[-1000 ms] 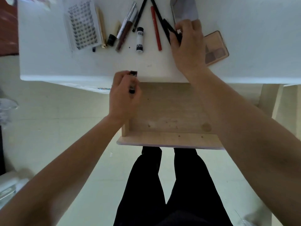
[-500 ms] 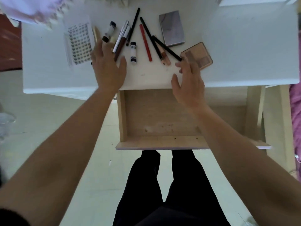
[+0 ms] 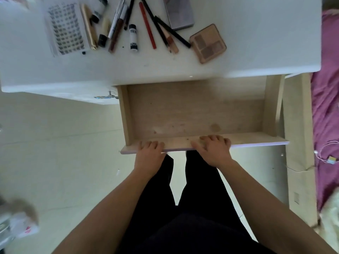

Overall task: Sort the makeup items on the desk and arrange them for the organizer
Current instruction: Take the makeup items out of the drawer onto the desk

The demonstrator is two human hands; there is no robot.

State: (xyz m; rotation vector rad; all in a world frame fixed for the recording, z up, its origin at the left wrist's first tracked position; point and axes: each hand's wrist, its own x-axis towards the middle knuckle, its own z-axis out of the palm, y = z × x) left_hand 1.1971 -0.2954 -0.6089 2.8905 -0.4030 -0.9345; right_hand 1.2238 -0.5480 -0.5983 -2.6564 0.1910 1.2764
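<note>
Makeup lies in a row on the white desk point(image 3: 247, 43): a lash tray point(image 3: 66, 28), a gold tube point(image 3: 89, 26), several tubes and pencils, a small white bottle point(image 3: 133, 38), a red pencil point(image 3: 147, 27), a grey palette point(image 3: 180, 12) and a tan eyeshadow palette point(image 3: 208, 43). Below the desk an open wooden drawer point(image 3: 271, 140) has a bare inside. My left hand point(image 3: 149, 154) and my right hand point(image 3: 213, 149) both rest on the drawer's front edge, fingers curled over its top.
A purple bedcover point(image 3: 326, 88) with a white cable lies at the right. My dark-trousered legs stand below the drawer. Pale tiled floor spreads to the left, with blurred packaging point(image 3: 20, 222) at the lower left.
Both hands left the desktop and came down to the drawer's front edge. The small black tube held earlier in my left hand now lies among the items on the desk.
</note>
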